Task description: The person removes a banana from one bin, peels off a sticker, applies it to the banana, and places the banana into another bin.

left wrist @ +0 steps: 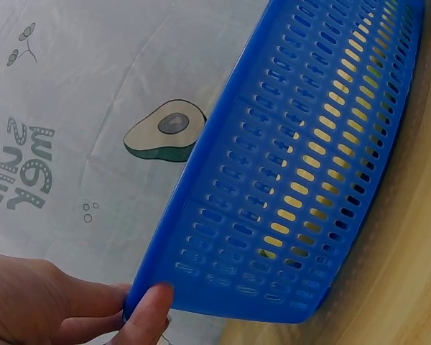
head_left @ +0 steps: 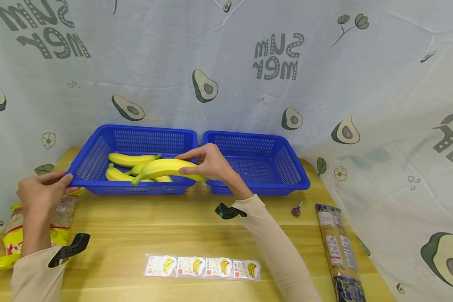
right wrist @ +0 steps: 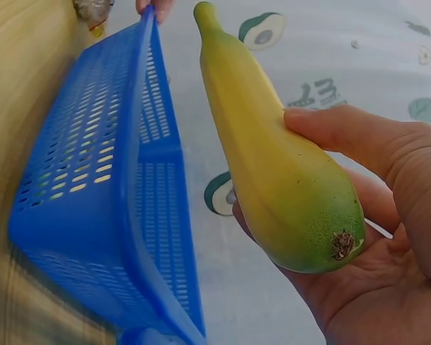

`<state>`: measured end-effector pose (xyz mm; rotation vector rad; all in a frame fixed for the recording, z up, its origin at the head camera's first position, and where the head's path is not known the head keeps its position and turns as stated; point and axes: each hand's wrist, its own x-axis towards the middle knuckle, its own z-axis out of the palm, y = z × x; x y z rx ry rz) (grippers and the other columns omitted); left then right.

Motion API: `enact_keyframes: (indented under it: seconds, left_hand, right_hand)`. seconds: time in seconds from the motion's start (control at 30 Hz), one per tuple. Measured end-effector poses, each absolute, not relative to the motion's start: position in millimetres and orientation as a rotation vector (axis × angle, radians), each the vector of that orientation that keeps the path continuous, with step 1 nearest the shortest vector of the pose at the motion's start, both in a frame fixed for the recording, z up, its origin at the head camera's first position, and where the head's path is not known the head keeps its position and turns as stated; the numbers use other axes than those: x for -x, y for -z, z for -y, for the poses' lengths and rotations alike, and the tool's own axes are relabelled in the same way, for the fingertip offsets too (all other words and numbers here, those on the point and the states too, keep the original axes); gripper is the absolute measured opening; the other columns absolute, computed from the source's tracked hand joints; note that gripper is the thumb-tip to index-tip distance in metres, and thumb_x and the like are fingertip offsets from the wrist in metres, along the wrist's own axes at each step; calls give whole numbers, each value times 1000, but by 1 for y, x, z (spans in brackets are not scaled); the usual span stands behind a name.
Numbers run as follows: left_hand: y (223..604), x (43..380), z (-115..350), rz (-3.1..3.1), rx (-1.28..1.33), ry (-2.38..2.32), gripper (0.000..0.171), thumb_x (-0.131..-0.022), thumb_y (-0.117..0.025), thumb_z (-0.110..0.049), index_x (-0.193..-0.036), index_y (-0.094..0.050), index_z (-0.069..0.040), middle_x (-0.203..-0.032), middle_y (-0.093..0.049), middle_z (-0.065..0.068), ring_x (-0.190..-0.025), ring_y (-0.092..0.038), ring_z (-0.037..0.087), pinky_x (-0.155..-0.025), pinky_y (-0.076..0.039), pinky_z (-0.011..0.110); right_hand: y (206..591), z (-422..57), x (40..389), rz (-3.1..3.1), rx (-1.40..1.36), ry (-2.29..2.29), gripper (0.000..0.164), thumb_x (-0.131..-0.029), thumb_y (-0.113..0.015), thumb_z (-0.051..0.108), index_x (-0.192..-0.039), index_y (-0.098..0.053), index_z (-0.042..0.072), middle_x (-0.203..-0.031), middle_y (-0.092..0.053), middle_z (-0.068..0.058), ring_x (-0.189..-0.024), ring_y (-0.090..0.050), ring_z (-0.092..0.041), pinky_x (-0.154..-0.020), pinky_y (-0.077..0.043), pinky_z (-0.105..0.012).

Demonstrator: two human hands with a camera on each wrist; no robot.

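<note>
My right hand [head_left: 211, 161] grips a yellow banana [head_left: 162, 167] with greenish ends, held above the front right part of the left blue basket [head_left: 136, 188]. In the right wrist view the thumb lies along one side of the banana [right wrist: 273, 165] and the fingers curl behind it. Several more bananas [head_left: 132, 159] lie inside that basket. At the basket's front left corner, my left hand [head_left: 41, 188] pinches the rim between thumb and fingers. The left wrist view shows this left hand [left wrist: 79, 305] on the corner of the perforated basket [left wrist: 273, 180].
Another blue basket [head_left: 260, 191] stands just right of the first. A strip of banana-print cards [head_left: 201, 267] lies near the table's front. A lollipop [head_left: 296, 209] and a long noodle pack [head_left: 337, 247] are at right; a yellow snack bag [head_left: 60, 233] sits by the left forearm.
</note>
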<state>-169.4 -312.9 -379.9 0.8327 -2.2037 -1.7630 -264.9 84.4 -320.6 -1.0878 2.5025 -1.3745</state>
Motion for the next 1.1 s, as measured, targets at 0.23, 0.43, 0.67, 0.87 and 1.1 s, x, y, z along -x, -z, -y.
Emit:
enact_keyframes:
  seconds: [0.23, 0.43, 0.67, 0.87, 1.1]
  left_hand:
    - [382, 169, 312, 2168, -824, 1807, 56, -108, -64, -16, -156, -48, 8, -73, -57, -24, -58, -70, -4, -61, -61, 19]
    - [384, 166, 315, 1944, -785, 2009, 12, -103, -71, -11, -96, -76, -19, -71, -66, -16, -58, -74, 6, -59, -61, 21]
    - [386, 168, 315, 1879, -766, 2059, 33, -104, -71, -9, -136, -71, -3, -76, -65, -15, -60, -75, 7, -61, -63, 23]
    - [387, 169, 319, 1831, -789, 2141, 24, -102, -73, -12, -84, -71, -27, -72, -70, -13, -60, -76, 9, -59, -62, 24]
    - [391, 169, 320, 1834, -782, 2137, 22, -102, -74, -14, -85, -70, -28, -73, -70, -13, -60, -75, 8, -59, -62, 24]
  right_hand:
    - [330, -98, 252, -2487, 1055, 1375, 32, -92, -88, 12, -123, -82, 8, -100, -82, -6, -54, -51, -11, -52, -39, -21]
    - [339, -111, 242, -2453, 1007, 1426, 33, -92, -88, 10, -123, -81, 5, -111, -82, -9, -58, -64, -12, -52, -42, -20]
    - [342, -126, 231, -2414, 985, 1489, 32, -92, -86, 5, -124, -81, 4, -113, -81, -12, -62, -69, -11, -50, -40, -20]
    - [344, -136, 221, -2384, 996, 1527, 34, -91, -86, 2, -124, -80, 3, -121, -79, -14, -90, -80, -18, -68, -61, -21]
    - [352, -144, 209, -2359, 1033, 1571, 36, -89, -86, -2, -125, -79, 0, -119, -79, -15, -93, -80, -20, -77, -66, -29]
